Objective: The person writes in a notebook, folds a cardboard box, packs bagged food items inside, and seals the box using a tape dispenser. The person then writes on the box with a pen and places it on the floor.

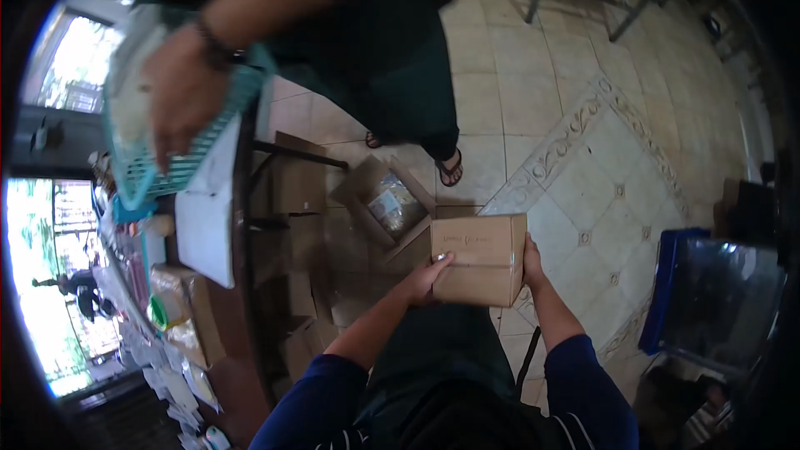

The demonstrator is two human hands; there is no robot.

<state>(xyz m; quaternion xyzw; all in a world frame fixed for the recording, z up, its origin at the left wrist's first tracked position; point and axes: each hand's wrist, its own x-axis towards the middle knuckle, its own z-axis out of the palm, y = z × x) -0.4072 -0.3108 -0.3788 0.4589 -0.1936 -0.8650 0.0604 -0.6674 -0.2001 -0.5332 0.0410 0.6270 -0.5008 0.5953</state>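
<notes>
A closed brown cardboard box (477, 271) with handwriting on its face is held in front of my body, above my lap. My left hand (427, 277) grips its left side, thumb on the face near the edge. On the opposite side, my right hand (532, 262) presses against the box, its fingers partly hidden. Just beyond, an open cardboard box (354, 192) stands on the floor with a clear plastic packet (392, 207) inside. At the upper left, a co-worker's blurred hand (185, 87) reaches over a teal plastic basket (218, 129).
A dark table (237, 358) runs along the left, bearing a white board (204, 233), a cardboard tray and papers. The co-worker stands ahead in sandals. More cardboard boxes lie beneath the table. A blue-edged clear bin (717, 296) is at the right, and a metal-legged table at the top right.
</notes>
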